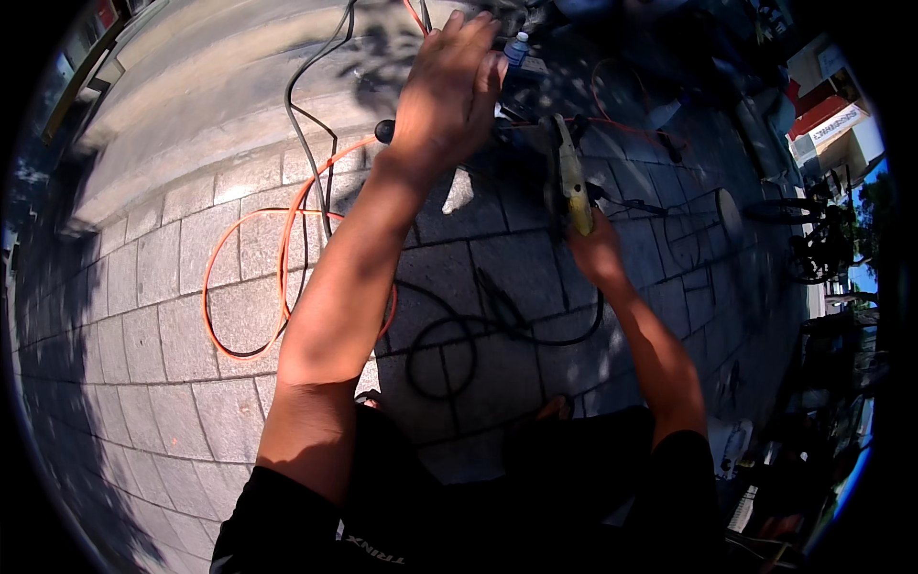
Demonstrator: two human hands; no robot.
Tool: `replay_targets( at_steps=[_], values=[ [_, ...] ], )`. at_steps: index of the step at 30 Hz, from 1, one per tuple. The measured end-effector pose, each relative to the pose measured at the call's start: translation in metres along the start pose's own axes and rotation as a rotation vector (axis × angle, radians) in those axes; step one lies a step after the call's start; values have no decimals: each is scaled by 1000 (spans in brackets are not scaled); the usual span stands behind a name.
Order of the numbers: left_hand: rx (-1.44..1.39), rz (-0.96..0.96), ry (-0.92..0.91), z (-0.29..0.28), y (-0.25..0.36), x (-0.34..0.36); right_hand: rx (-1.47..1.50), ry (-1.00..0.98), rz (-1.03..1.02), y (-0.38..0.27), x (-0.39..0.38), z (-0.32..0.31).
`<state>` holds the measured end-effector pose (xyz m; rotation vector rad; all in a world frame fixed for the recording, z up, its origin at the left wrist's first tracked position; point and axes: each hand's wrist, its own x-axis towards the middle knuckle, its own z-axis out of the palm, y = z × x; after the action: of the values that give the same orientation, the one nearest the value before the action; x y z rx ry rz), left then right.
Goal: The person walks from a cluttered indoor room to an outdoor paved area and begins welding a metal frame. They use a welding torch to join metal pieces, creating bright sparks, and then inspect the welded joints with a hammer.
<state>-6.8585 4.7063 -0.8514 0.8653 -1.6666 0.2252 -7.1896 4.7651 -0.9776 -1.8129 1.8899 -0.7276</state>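
Note:
My left hand (pixel 449 86) reaches far forward, its fingers stretched out and the thumb alongside them. I see nothing held in it, though what lies beneath the palm is hidden. A round black knob (pixel 384 131) shows beside its wrist. Closed around a yellow-and-grey power tool (pixel 574 187), my right hand (pixel 595 251) grips the rear end. The tool points away from me, with a dark part along its left side; shade hides its exact kind. A black cord (pixel 574 337) runs below the right hand to a coil on the paving.
An orange hose or cable (pixel 206 277) loops over the stone paving (pixel 229 407) at left, near dark cables (pixel 292 86). Broad steps (pixel 191 115) rise at far left. A small bottle (pixel 517 48) stands beyond my left hand. Bicycles (pixel 813 230) are at far right.

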Motion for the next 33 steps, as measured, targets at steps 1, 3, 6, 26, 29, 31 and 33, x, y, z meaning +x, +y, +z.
replay_targets(
  at_steps=[1, 3, 6, 26, 29, 31, 33],
  values=[
    [-10, 1, -10, 0, 1, -1, 20, -14, 1, -1, 1, 3],
    [-30, 3, -30, 1, 2, -2, 44, -12, -20, -5, 0, 8],
    [-53, 10, -24, 5, 4, -2, -13, 11, -21, -16, 2, 11],
    [-82, 32, -98, 30, 29, -14, -88, 41, -167, 10, 18, 28],
    [-78, 26, -78, 31, 30, -14, -63, 4, -121, 8, 21, 26],
    [-75, 23, -79, 31, 29, -14, -52, -32, -64, 8, 23, 25],
    [-81, 15, -107, 31, 28, -13, -70, -45, -27, 10, 24, 24]
  ],
)
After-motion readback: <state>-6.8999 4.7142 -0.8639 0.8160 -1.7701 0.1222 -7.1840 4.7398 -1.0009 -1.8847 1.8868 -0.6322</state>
